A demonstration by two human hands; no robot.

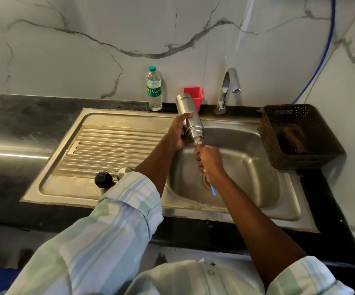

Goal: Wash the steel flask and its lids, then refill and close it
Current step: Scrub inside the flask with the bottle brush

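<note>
The steel flask (187, 112) is held tilted over the sink basin (244, 167), its open mouth pointing down toward me. My left hand (177, 133) grips the flask around its lower body. My right hand (209, 165) grips a brush with a blue handle (213, 190), and the brush head goes into the flask's mouth. A black lid (103, 179) and a steel lid (124, 171) lie on the drainboard (112, 143), the steel one partly hidden by my left sleeve.
A chrome tap (227, 88) stands behind the basin. A plastic water bottle (154, 89) and a red holder (194, 96) are at the back wall. A brown perforated basket (297, 135) sits on the right. Dark counter surrounds the sink.
</note>
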